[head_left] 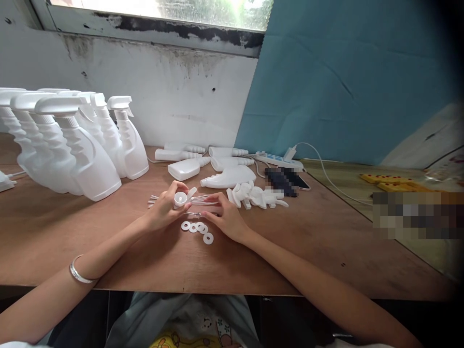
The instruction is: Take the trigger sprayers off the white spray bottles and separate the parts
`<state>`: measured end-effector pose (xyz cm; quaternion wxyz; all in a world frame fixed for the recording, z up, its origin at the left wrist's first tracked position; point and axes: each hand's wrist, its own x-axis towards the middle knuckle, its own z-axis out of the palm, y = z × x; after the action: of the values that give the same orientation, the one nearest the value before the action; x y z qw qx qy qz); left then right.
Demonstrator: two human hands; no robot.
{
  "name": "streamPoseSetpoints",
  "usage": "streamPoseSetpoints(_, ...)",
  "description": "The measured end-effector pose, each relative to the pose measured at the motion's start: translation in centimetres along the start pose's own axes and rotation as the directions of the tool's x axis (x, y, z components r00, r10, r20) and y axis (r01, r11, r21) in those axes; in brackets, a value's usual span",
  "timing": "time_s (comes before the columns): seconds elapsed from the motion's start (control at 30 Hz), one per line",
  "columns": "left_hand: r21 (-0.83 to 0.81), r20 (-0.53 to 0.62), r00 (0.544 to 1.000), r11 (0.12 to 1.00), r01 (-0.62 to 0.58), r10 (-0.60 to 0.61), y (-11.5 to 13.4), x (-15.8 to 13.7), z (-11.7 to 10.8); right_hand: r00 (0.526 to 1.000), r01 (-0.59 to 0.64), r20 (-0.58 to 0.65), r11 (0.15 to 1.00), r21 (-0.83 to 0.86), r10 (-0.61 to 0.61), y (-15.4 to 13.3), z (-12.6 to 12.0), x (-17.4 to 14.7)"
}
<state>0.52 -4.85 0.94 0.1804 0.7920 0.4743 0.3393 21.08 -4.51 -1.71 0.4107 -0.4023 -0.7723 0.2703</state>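
Observation:
In my left hand [165, 208] is a white spray trigger head [180, 198], its round collar turned up toward me and the fingers closed about it. My right hand [228, 217] is just to the right, low over the table, with thumb and fingers apart. Its fingertips reach to thin white dip tubes [203, 200] lying behind, and the thumb is beside a small clear pump part [195, 213]; whether it touches that part is unclear. Several flat white ring washers [208, 238] lie in front of the hands. Beyond my right hand is a pile of white trigger heads [257, 195].
Assembled white spray bottles [96, 164] stand in a group at the left. Several white bottles without heads [232, 176] lie at the back. A power strip [279, 159] with cables and a dark phone [299, 180] are at the back right. The table [174, 266] ends close to my body.

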Motion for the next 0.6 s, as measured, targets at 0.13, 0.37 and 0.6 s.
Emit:
streamPoseSetpoints(0.13, -0.221, 0.076, 0.997, 0.975, -0.016, 0.033, 0.5, -0.4, 0.3, 0.947, 0.317, 0.011, 0.928, -0.196, -0.321, -0.9, -0.2, -0.3)
streamPoseSetpoints(0.37, -0.381, 0.104, 0.985, 0.92, -0.09, 0.14, 0.1, -0.5, 1.0, 0.885, 0.461, 0.062, 0.853, -0.244, -0.461, -1.0, 0.0, -0.4)
streamPoseSetpoints(0.6, -0.573, 0.18, 0.975, 0.82, -0.007, 0.134, 0.6, -0.7, 1.2, 0.928, 0.372, 0.09, 0.914, -0.164, -0.362, -1.6, -1.1, -0.5)
